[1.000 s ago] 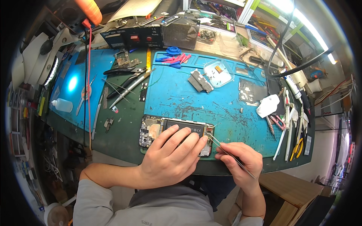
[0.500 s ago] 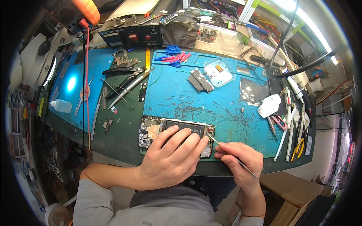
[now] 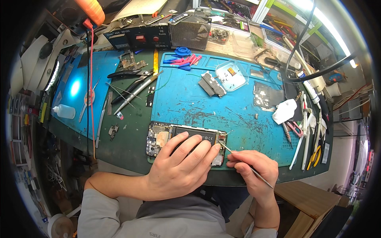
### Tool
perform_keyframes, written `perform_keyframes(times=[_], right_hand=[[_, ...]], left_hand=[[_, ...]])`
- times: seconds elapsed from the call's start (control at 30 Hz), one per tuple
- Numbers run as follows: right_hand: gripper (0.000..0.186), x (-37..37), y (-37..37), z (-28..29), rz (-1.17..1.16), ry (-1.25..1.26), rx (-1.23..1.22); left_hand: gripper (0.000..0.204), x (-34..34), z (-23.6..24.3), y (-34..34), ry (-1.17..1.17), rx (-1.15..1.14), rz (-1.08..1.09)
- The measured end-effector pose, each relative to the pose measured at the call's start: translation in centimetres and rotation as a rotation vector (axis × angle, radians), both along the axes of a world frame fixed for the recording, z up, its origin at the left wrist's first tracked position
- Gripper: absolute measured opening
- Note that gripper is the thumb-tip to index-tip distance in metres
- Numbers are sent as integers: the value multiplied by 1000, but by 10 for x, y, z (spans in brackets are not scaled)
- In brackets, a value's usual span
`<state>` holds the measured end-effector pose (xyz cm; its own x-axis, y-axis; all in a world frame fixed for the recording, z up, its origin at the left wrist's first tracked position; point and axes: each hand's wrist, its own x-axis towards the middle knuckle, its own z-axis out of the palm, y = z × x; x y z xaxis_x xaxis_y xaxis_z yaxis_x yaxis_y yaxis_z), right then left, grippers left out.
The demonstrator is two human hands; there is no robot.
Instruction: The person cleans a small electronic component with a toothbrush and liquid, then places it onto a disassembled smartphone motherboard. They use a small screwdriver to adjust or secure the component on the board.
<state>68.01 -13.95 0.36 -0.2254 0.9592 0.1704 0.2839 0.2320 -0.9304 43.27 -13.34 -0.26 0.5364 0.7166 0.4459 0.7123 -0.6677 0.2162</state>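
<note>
draping a half-open left hand over the phone, you're pinching tweezers in your right hand; its circuitry is showing.

beneath the fingers, a dark green bench, near edge bowed. far beyond the fingers and to their right, a long white light tube, glaring, near shelving with white and lime-green framing. well left of the fingers, a lamp with a lit, curved rim, and farther out, dim, crowded shelves; between lamp and fingers, a glowing bluish-white spot of light. to the fingers' lower right, a brown wooden cabinet beside the bench, a pale wall behind. to their lower left, light floor.
</note>
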Motion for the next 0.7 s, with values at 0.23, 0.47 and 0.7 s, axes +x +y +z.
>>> perform_keyframes(times=[0.23,0.47,0.7], right_hand=[[25,1,0,0,7,-14,13],[22,1,0,1,6,-16,4],[22,0,0,1,3,-18,6]], left_hand=[[45,0,0,0,5,3,1],[53,0,-2,-1,24,-8,3],[53,0,-2,-1,29,-9,5]])
